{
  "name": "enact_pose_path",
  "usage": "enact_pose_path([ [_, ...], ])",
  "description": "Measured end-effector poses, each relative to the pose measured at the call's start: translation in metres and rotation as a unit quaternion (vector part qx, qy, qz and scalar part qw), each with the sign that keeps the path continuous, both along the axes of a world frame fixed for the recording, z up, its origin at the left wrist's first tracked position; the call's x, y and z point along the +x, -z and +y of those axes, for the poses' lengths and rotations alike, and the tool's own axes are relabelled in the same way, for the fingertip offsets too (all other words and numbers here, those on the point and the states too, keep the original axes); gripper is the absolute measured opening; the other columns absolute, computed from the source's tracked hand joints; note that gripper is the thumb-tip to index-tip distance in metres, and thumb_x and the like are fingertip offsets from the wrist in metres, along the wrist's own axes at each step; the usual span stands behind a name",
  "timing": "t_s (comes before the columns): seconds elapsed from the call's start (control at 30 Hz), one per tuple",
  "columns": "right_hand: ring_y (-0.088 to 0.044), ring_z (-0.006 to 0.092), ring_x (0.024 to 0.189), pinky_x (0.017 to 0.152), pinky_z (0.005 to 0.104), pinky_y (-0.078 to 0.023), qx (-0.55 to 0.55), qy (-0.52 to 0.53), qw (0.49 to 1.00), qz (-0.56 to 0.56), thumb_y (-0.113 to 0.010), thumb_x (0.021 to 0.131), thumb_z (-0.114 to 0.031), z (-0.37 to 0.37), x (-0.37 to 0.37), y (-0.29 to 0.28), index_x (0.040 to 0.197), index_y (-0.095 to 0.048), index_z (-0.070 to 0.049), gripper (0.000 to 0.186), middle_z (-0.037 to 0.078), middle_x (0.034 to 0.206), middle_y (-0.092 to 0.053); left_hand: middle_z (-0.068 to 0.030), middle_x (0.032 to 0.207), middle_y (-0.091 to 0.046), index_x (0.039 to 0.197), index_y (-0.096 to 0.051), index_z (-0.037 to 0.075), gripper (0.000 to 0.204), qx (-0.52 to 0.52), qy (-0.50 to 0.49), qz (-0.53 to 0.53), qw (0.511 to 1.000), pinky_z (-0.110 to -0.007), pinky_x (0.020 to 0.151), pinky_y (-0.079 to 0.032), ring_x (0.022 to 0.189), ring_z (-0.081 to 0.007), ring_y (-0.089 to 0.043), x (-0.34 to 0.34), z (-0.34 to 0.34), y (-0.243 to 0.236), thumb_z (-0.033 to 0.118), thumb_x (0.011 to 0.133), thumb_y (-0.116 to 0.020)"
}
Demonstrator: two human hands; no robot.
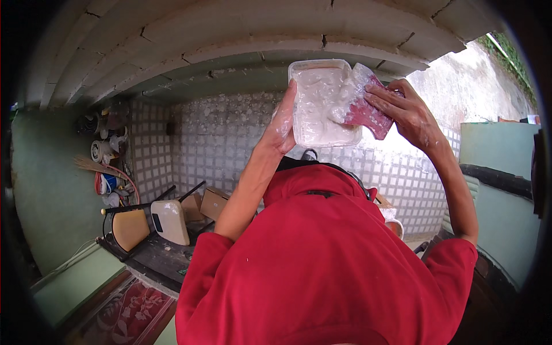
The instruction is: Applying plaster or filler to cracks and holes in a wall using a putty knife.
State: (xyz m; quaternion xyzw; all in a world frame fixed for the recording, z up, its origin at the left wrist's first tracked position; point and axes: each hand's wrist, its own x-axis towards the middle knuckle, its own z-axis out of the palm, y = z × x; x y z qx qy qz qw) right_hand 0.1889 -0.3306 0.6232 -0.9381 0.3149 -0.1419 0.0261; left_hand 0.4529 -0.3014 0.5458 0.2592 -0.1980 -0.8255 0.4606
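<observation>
Clamping its grip on the left side of one tub of white paste, the left hand faces the right hand, whose grip pinches one red scraper over the tub's right edge. Checkered floor tiles lie below, one block wall ahead.

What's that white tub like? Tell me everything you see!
The white tub looks like plastic: a rectangle with rounded corners and a thin rim. It has no lid on, and thick, wet-looking white paste lies inside, lumpy and smeared. It is held above the tiled floor, opening facing us. The left hand grips its left side. A red scraper in the right hand reaches over its right side; whether they touch is unclear.
</observation>
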Motion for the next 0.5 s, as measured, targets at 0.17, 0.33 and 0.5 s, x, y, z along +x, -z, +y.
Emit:
enact_pose_path([
  [0.17,-0.056,0.0287,0.097,0.084,0.0363,-0.054,-0.026,0.031,0.999,-0.003,-0.062,0.072,0.006,0.003,-0.001,0.007,0.122,-0.064,-0.011,0.052,0.003,0.125,-0.063,-0.0152,0.143,-0.043,0.145,-0.029,0.003,0.071,0.002,-0.013,0.012,1.0,-0.043,0.106,-0.043,0.128,-0.0274,-0.047,0.001,-0.002,-0.005,0.057,0.098,-0.032],
  [0.33,-0.056,0.031,0.099,0.085,0.0378,-0.054,-0.046,0.058,0.997,-0.011,-0.062,0.072,0.006,0.005,-0.003,0.01,0.123,-0.062,-0.01,0.053,0.005,0.125,-0.063,-0.015,0.142,-0.043,0.145,-0.029,0.003,0.072,-0.005,-0.024,-0.005,1.0,-0.042,0.106,-0.043,0.128,-0.0269,-0.048,0.004,-0.004,-0.01,0.057,0.098,-0.032],
  [0.5,-0.056,0.0318,0.098,0.084,0.0383,-0.054,-0.06,0.073,0.995,-0.02,-0.062,0.073,0.006,0.001,-0.004,0.013,0.122,-0.063,-0.009,0.051,0.005,0.126,-0.062,-0.0151,0.142,-0.043,0.145,-0.029,0.003,0.074,-0.002,-0.029,-0.02,0.999,-0.042,0.105,-0.043,0.128,-0.0268,-0.048,0.008,-0.006,-0.011,0.059,0.097,-0.034],
])
